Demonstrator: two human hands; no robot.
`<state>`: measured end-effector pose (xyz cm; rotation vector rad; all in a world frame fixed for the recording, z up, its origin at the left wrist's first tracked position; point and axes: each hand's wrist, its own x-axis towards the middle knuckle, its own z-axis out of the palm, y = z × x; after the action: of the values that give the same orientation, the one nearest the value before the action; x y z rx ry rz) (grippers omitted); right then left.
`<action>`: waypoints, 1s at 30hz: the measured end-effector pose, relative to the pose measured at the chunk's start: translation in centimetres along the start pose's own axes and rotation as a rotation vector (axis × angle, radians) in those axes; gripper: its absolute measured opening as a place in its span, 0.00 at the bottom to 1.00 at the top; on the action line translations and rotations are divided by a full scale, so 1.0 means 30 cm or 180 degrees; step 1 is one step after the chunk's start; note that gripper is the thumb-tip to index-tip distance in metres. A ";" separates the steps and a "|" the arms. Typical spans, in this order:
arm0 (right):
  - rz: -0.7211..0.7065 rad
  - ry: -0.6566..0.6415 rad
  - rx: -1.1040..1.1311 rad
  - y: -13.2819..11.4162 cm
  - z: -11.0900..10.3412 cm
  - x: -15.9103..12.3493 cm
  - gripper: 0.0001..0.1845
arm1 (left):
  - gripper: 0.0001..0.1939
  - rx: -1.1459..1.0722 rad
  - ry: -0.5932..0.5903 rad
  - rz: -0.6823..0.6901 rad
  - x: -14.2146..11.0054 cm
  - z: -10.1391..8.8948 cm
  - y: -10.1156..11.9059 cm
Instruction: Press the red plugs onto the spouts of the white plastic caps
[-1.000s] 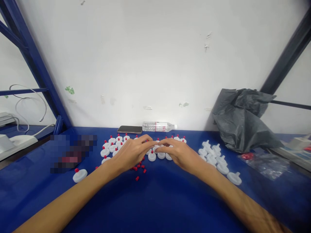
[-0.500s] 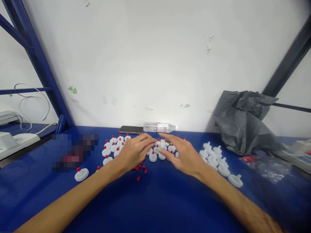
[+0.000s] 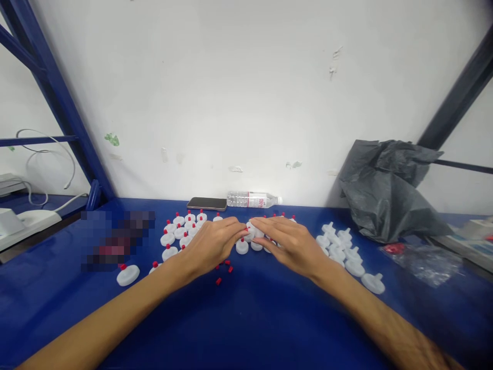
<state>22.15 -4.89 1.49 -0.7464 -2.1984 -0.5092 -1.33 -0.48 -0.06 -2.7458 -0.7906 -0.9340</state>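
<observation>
Over the middle of the table my left hand (image 3: 215, 244) pinches a small red cap (image 3: 247, 229) at its fingertips. My right hand (image 3: 290, 244) is closed on a white round lid with a spout (image 3: 254, 229), mostly covered by the fingers. The two sets of fingertips almost meet there, and whether cap and spout touch I cannot tell. Several white lids with red caps on their spouts stand around and behind my hands, such as one lid (image 3: 242, 247) just below. Loose red caps (image 3: 219, 281) lie in front of my left hand.
Uncapped white lids (image 3: 354, 267) are heaped at right. Behind lie a phone (image 3: 207, 204) and a water bottle (image 3: 252, 199) against the wall. A grey plastic bag (image 3: 385, 190) and a clear bag (image 3: 435, 264) are at far right. One capped lid (image 3: 128, 275) sits at left.
My hands have come closer together, and the right fingers have closed further over the white lid. The camera view has shifted slightly.
</observation>
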 end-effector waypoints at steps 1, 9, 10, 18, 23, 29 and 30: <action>-0.0126 0.0041 -0.0055 0.000 -0.002 0.000 0.22 | 0.15 0.0001 -0.0036 -0.0003 -0.001 -0.001 0.002; -0.0323 0.0123 -0.0013 -0.011 -0.017 0.002 0.25 | 0.16 -0.0384 0.0013 -0.0152 0.003 -0.023 0.046; -0.0290 0.0067 0.0013 -0.012 -0.018 0.000 0.26 | 0.16 -0.0416 0.0006 -0.0154 0.004 -0.025 0.050; -0.0542 0.0176 -0.0157 -0.008 -0.003 -0.011 0.25 | 0.17 -0.0571 -0.0013 -0.0174 0.006 -0.026 0.056; -0.0113 0.0017 -0.0217 -0.016 0.018 0.011 0.12 | 0.16 -0.0276 -0.0213 -0.0295 0.015 -0.019 0.058; 0.0734 -0.0536 0.0293 -0.008 -0.001 0.021 0.07 | 0.17 0.0199 -0.0620 -0.0527 0.026 -0.054 0.022; 0.0782 -0.0575 0.0310 -0.006 -0.008 0.020 0.07 | 0.16 0.0295 -0.0661 -0.0558 0.026 -0.059 0.011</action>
<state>21.83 -4.93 2.07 -1.0263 -2.2359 -0.2167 -1.57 -0.92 1.83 -2.7570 -1.0951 -0.6266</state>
